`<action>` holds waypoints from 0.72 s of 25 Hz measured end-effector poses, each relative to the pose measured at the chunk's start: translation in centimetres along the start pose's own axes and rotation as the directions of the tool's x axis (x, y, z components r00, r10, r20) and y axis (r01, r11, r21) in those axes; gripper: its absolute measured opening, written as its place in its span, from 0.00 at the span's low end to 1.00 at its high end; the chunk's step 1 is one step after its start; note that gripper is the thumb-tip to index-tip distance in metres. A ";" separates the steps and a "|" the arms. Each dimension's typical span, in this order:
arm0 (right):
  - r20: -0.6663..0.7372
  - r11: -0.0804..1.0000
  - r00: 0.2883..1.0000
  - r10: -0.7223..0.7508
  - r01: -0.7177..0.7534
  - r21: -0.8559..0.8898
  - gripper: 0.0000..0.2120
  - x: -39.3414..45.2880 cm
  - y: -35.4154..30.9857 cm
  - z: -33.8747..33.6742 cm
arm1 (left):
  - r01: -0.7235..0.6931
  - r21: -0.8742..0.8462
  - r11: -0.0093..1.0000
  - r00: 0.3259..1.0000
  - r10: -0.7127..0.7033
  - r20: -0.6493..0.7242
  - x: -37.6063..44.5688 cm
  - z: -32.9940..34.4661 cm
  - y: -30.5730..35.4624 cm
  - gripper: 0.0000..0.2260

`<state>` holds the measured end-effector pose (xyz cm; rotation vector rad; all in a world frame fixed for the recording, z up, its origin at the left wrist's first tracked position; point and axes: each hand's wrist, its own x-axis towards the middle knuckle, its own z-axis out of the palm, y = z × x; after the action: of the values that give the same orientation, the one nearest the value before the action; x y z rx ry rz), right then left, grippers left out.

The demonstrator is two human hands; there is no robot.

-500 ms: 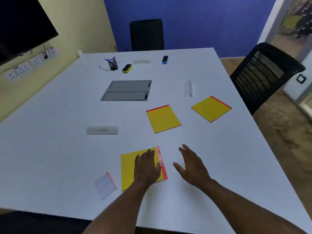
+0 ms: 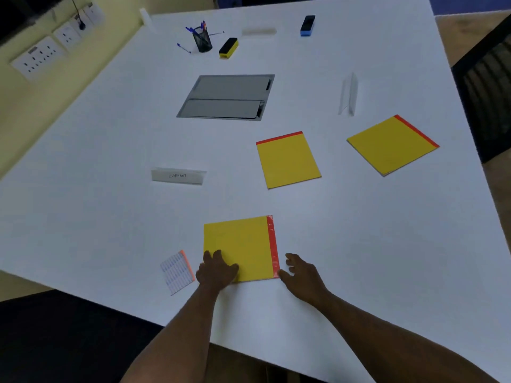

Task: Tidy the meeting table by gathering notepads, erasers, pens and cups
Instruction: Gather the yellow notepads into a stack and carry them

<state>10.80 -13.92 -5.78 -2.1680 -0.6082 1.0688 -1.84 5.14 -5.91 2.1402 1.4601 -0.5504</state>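
Note:
Three yellow notepads with red spines lie on the white table (image 2: 359, 244). My left hand (image 2: 217, 269) rests flat on the near-left corner of the nearest notepad (image 2: 243, 244). My right hand (image 2: 302, 275) sits at that pad's near-right corner, thumb touching the red edge, fingers loosely bent. A second notepad (image 2: 287, 160) lies further in, a third notepad (image 2: 392, 145) to the right. A small lined notepad (image 2: 177, 272) lies left of my left hand. At the far end stand a mesh pen cup (image 2: 202, 40) with pens, loose pens beside it, a yellow eraser (image 2: 228, 47) and a blue eraser (image 2: 307, 25).
A grey cable hatch (image 2: 226, 96) is set into the table's middle. A name card (image 2: 178, 176) stands left of centre, a clear card holder (image 2: 349, 94) at the right, another card (image 2: 259, 31) far back. Wall sockets (image 2: 38, 58) at left; a black chair (image 2: 489, 87) at right.
Both hands have drawn back toward me: the left slid from the pad's middle to its near-left corner, the right came in to the near-right corner. The view has tilted down.

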 end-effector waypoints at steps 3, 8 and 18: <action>0.050 0.985 0.993 0.109 -0.115 0.128 0.27 1.6 -0.8 -0.2 | 0.069 -0.097 0.993 0.997 -0.071 -0.012 0.6 0.6 -0.5 0.33; 0.105 0.931 0.972 0.212 -0.234 0.282 0.24 3.2 -1.4 -0.3 | 0.057 -0.032 0.998 0.994 -0.059 -0.089 -0.1 1.8 -1.3 0.34; 0.192 0.780 0.957 0.219 -0.290 0.554 0.15 6.3 -1.0 -4.8 | 0.095 -0.178 0.979 0.995 -0.098 -0.010 -2.3 3.2 0.2 0.31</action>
<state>18.18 -10.80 -6.09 -1.6758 -0.0054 1.3268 -2.65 1.45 -7.12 1.9498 1.5675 -0.4184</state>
